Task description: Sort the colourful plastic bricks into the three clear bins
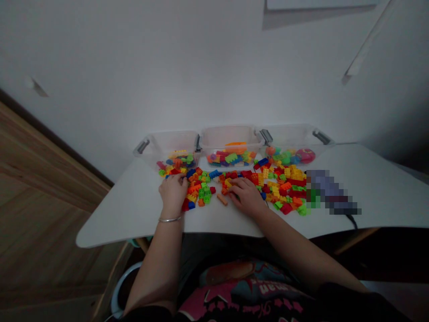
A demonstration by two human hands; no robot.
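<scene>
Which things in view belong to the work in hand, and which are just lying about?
In use:
- loose bricks, at left hand and right hand
- three clear bins, probably, since colourful pieces lie inside

Lying about:
- pixelated item at right, apparently unused
- dark cord beside it

Coarse pixels blur the object (330, 190) beside the bricks (275, 190).

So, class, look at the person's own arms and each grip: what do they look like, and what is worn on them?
The left grip and right grip are ungloved. A slim, silver-coloured bracelet circles the left wrist; none shows on the right. Both forearms are bare, with dark left sleeve and right sleeve at the lower edge.
</scene>
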